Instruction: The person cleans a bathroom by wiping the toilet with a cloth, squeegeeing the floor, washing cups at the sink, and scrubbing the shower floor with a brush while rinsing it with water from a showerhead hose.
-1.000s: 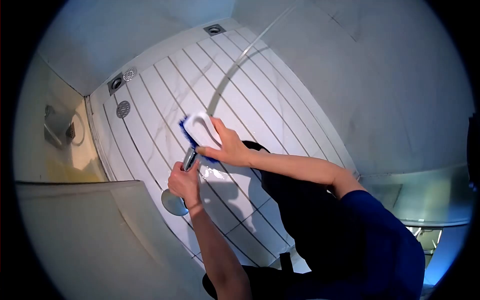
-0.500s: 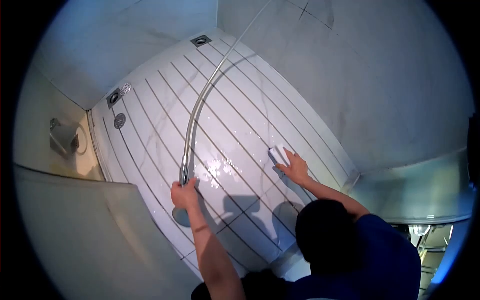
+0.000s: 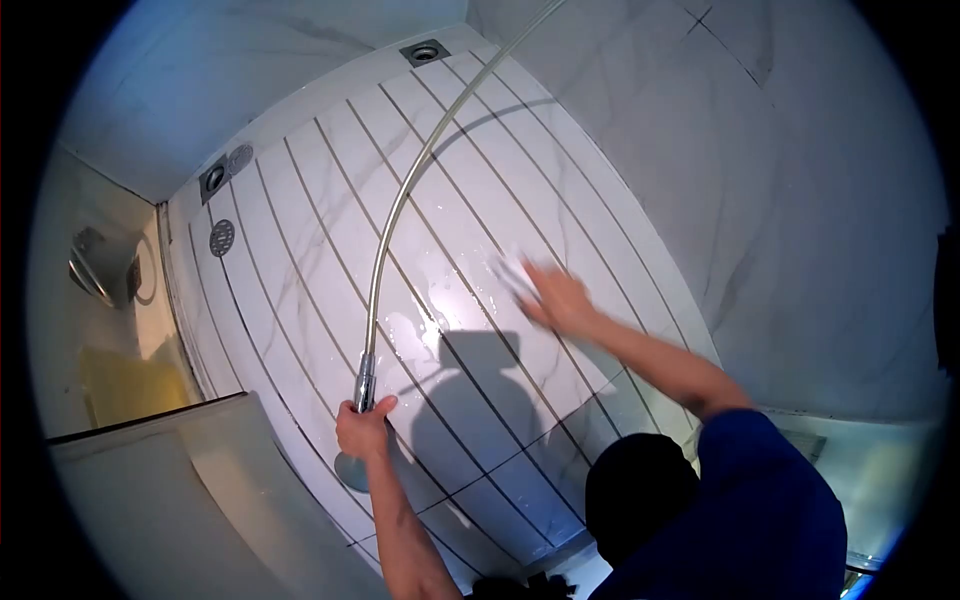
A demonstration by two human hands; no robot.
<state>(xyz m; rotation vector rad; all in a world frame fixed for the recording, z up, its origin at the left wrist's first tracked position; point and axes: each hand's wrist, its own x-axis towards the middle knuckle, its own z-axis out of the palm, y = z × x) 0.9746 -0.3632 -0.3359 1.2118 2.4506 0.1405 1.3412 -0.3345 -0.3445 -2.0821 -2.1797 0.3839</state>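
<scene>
My left hand [image 3: 364,430] is closed around the handle of a shower head [image 3: 352,472], whose round head lies below the fingers near the floor. From its chrome end a shower hose [image 3: 395,210] curves up and away to the far wall. My right hand [image 3: 562,300] is smeared by motion over the wet part of the white tiled floor [image 3: 330,230]. It grips a small white scrubber [image 3: 510,272], blurred; whether it is a brush or a sponge I cannot make out. Water droplets glisten between the two hands.
Two square drain openings [image 3: 425,53] sit along the far floor edge, with loose round grates [image 3: 222,238] beside the left one. Marbled walls [image 3: 630,110] rise around the floor. A curved panel [image 3: 200,480] stands at lower left, a yellowish patch [image 3: 135,385] behind it.
My right hand has swept the scrubber left and slightly up across the floor, now blurred. The left hand keeps its hold on the shower head, a little lower in view. The view has shifted.
</scene>
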